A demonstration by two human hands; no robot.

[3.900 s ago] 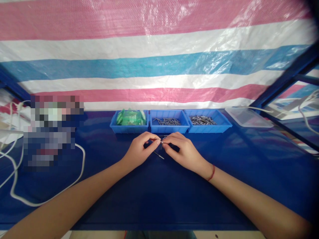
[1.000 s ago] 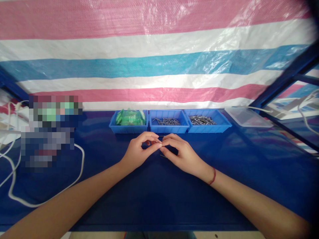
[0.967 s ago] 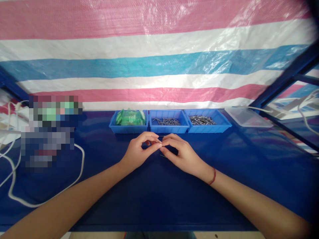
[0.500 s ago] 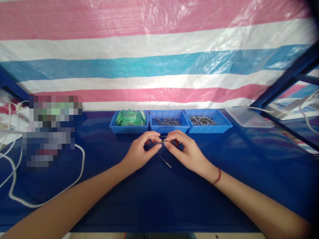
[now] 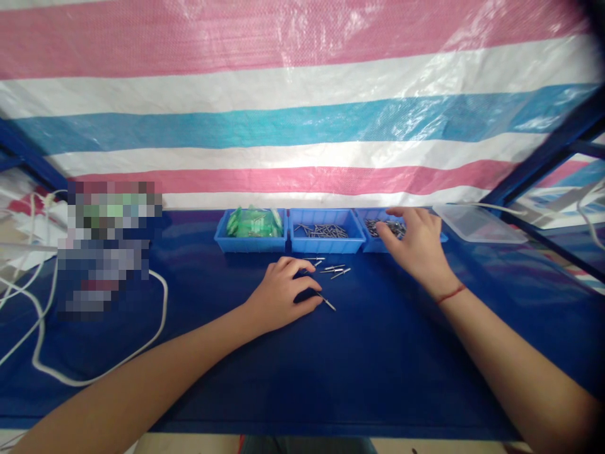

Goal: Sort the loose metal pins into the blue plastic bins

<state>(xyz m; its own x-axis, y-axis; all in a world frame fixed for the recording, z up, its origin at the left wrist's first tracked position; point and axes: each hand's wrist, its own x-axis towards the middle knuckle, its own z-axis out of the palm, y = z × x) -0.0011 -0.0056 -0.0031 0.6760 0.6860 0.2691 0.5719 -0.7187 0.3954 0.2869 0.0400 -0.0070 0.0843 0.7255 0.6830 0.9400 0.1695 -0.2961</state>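
My left hand (image 5: 288, 293) rests low over the table, its thumb and index fingertip a little apart at the thin end of a blind rivet (image 5: 329, 304). That rivet lies slanted on the blue surface; whether the fingertips touch it I cannot tell. Just beyond, several more blind rivets (image 5: 333, 269) lie loose, some partly behind my left fingers. My right hand (image 5: 416, 243) is over the right-hand blue bin (image 5: 373, 247), thumb and fingers spread above its metal pieces (image 5: 385, 228). Part of this bin is hidden by the hand.
The middle blue bin (image 5: 326, 246) holds several rivets. Green plastic packets (image 5: 258, 222) fill the left bin (image 5: 250, 244). A clear plastic lid (image 5: 479, 224) lies at the right. White cable (image 5: 163, 302) loops across the left, near a blurred-out area. Striped sheeting (image 5: 302, 126) hangs behind.
My hands have parted. The right one has moved up and right to the right-hand bin; the left has lowered toward the nearest rivet. The loose rivets behind are now uncovered.
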